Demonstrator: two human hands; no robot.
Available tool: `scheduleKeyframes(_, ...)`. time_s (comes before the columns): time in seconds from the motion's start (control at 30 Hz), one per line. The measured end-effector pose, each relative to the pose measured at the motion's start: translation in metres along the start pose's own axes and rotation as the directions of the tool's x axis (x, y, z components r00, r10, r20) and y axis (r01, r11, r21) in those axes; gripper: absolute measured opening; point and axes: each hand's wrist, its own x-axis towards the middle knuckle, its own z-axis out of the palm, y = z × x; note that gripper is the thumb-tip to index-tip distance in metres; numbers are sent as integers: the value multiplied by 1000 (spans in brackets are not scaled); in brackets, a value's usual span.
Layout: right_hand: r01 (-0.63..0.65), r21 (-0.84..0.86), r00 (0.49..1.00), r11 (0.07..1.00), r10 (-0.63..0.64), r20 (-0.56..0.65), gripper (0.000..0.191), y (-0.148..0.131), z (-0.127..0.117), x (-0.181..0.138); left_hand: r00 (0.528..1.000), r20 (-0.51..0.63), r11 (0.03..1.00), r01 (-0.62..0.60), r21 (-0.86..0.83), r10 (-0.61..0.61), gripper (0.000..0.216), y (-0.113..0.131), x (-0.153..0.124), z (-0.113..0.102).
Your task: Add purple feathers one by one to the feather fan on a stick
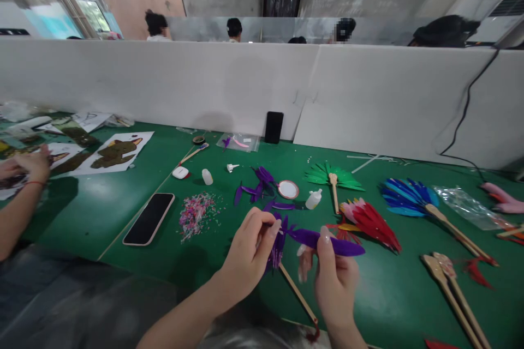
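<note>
My left hand (250, 251) is closed in a pinch on purple feathers at the top of a wooden stick (301, 299) that slants down toward me. My right hand (332, 278) pinches a long purple feather (327, 241) held level beside it. More loose purple feathers (257, 188) lie on the green table (102, 212) just beyond my hands.
A black phone (149, 218) and a heap of sequins (196, 214) lie left. Green (332, 175), red (370, 220) and blue (407, 196) feather fans, bare sticks (452, 292), glue bottles (314, 199) and a round lid (288, 189) lie right. Another person's arm (16, 202) works at far left. A white partition (245, 87) backs the table.
</note>
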Motion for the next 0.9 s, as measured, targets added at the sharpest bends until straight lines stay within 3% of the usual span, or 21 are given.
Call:
scheduleKeyframes(0.23, -46, 6, 995, 999, 45, 88, 50, 2, 1, -1, 1000, 21, 1000, 20, -21, -20, 15, 1, 0, -1)
scheduleKeyframes(0.4, -142, 50, 982, 989, 134, 135, 54, 5, 1, 1, 986, 84, 982, 152, -112, -143, 23, 3, -2, -4)
scheduleKeyframes(0.63, -181, 111, 978, 977, 167, 125, 50, 9, 1, 0, 961, 139, 937, 266, -225, -239, 28, 5, -4, -6)
scheduleKeyframes(0.9, -198, 124, 971, 972, 177, 162, 48, 11, -1, 5, 963, 155, 931, 256, -261, -221, 27, 5, -4, -7)
